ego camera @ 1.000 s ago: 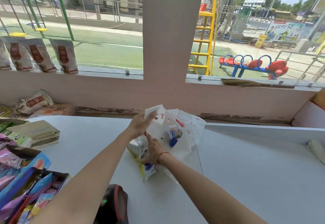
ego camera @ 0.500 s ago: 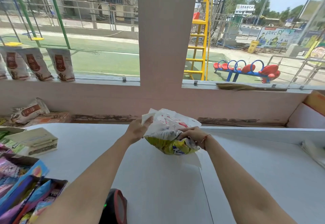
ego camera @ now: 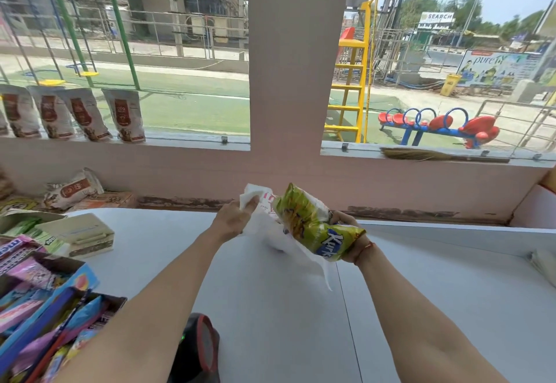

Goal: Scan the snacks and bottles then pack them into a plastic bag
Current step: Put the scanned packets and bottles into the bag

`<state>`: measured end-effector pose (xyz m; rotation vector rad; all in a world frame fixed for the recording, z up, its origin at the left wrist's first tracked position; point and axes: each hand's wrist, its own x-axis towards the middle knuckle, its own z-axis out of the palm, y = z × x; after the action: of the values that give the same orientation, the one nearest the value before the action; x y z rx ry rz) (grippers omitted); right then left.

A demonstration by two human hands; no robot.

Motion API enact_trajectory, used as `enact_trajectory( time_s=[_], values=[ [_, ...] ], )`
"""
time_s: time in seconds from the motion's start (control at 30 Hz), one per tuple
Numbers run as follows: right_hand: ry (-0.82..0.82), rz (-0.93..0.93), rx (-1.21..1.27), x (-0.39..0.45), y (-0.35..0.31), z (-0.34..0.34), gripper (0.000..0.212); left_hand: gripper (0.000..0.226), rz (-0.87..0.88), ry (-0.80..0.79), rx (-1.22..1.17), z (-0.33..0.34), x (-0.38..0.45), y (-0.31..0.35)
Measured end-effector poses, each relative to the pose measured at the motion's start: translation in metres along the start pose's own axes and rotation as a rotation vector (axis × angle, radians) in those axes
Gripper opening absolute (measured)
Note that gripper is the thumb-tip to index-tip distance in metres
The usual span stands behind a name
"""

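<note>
My left hand [ego camera: 233, 218] pinches the upper edge of a white plastic bag [ego camera: 264, 226] with red print, holding it up off the white counter [ego camera: 270, 307]. My right hand [ego camera: 350, 239] grips the lower end of a yellow-green snack packet [ego camera: 310, 221] with a blue label. The packet is tilted, its top end at the bag's mouth and most of it outside the bag. I see no bottles; whatever the bag holds is hidden by its folds.
A black and red barcode scanner [ego camera: 198, 349] stands at the counter's near edge between my arms. Open boxes of colourful sweets [ego camera: 45, 307] fill the left side, with a cream box [ego camera: 81, 233] behind them. Brown-labelled pouches [ego camera: 123, 118] line the window sill.
The snack packet, pressed low against the bag before, has been lifted and tilted up by my right hand. My left hand still holds the bag's edge. The view has tipped upward.
</note>
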<state>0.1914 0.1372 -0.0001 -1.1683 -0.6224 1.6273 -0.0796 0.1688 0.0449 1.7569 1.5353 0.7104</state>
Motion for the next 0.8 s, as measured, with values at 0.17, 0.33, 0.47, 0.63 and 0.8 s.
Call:
enact_trajectory(
  time_s=[0.17, 0.33, 0.47, 0.63, 0.8],
  values=[
    [0.304, -0.07, -0.417, 0.017, -0.01, 0.037, 0.03, 0.061, 0.009, 0.008, -0.003, 0.001, -0.006, 0.018],
    [0.558, -0.225, -0.701, 0.008, -0.006, 0.1, 0.037, 0.065, 0.045, -0.04, -0.02, 0.009, -0.015, 0.036],
    [0.281, -0.293, -1.059, 0.01, 0.008, 0.096, 0.043, 0.046, 0.011, -0.006, -0.084, 0.016, -0.018, 0.033],
    [0.477, -0.579, -1.439, -0.025, 0.045, 0.048, 0.074, 0.061, -0.04, 0.019, -0.13, 0.024, -0.023, 0.023],
    [0.228, -0.315, -1.564, -0.043, 0.062, 0.024, 0.117, 0.06, -0.118, 0.068, -0.122, 0.027, -0.023, 0.041]
  ],
)
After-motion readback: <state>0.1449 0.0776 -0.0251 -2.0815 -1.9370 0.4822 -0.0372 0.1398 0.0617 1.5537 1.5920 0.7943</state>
